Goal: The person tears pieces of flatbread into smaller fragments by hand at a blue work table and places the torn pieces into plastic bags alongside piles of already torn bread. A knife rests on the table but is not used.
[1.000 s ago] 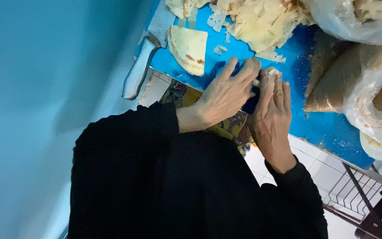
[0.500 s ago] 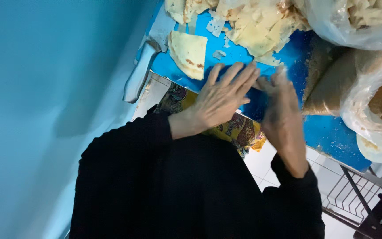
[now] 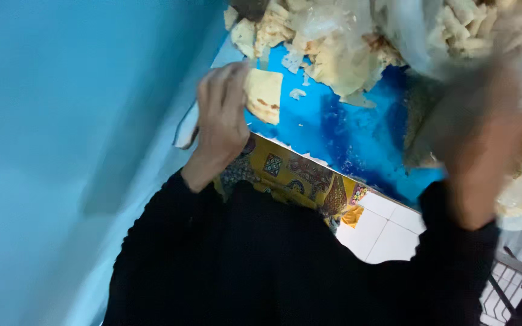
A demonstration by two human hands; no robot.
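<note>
L hand lies at the left edge of the blue desk, fingers curled loosely over the near edge of a folded flatbread, touching it; can't tell if it's actually gripped. Just left of that hand, partly under it, a knife w/ a pale handle sits along the desk edge by the blue wall.

R hand is badly blurred, raised over the right side of the desk, in front of clear plastic bags holding pale bread pieces. Open or closed: can't tell, nor whether it holds anything. The two hands are well apart.

Behind the flatbread, a heap of torn bread covers the far part of the desk; small crumbs lie on the blue surface betw. heap and flatbread. Black sleeves fill the lower frame. A yellow patterned cloth shows below the desk's near edge, w/ white floor tiles and a dark wire rack at lower right.
</note>
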